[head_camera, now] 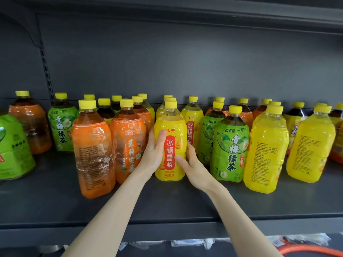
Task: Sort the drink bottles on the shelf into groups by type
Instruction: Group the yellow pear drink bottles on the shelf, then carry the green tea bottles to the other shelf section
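Observation:
A yellow-labelled pear drink bottle (pixel 173 127) stands upright at the middle of the dark shelf (pixel 55 201). My left hand (pixel 155 151) wraps its left side, thumb on the front. My right hand (pixel 193 164) grips its lower right side. Two orange-labelled tea bottles (pixel 92 154) (pixel 128 141) stand just left of it. A green-labelled green tea bottle (pixel 230 149) stands just right, then two yellow bottles (pixel 265 154) (pixel 311 149) with their backs turned. More yellow, green and orange bottles are mixed in the rows behind.
A green bottle (pixel 13 147) sits at the far left edge, with an orange one (pixel 31 125) and a green one (pixel 62 127) behind. The shelf's front strip is bare. An upper shelf (pixel 185 8) hangs overhead. Packaged goods (pixel 204 243) show below.

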A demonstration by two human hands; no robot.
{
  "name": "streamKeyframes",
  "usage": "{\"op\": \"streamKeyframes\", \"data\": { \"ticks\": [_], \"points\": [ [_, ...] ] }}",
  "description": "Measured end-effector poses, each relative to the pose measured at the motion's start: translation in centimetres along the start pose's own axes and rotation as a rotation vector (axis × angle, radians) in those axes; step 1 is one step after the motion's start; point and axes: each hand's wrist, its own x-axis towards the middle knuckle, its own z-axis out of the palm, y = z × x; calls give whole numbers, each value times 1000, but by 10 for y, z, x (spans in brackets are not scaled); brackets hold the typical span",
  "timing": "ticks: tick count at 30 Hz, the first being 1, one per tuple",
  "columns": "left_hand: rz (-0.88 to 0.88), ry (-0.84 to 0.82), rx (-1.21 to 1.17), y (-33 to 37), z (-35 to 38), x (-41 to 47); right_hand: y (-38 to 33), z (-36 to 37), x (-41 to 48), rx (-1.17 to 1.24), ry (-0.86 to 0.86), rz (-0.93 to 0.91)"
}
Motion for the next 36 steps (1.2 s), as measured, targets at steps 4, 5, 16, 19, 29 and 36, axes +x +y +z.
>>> {"op": "streamKeyframes", "data": {
  "ticks": [4,5,16,19,29,36],
  "points": [
    [17,6,-1,-1,-1,1,-2,-2,0,-12,-4,-5],
    [21,5,2,0,-1,1,-3,-2,0,-14,-4,-3],
    [24,26,60,9,0,-4,-8,6,-6,-179,65,40],
    [15,34,88,14,-2,-8,-11,6,-8,-280,60,82],
    [209,349,438,31,3,-49,-56,-22,-42,-635,321,-41],
    [325,228,392,43,49,-46,-77,-77,-65,-665,617,-200]
  ]
}}
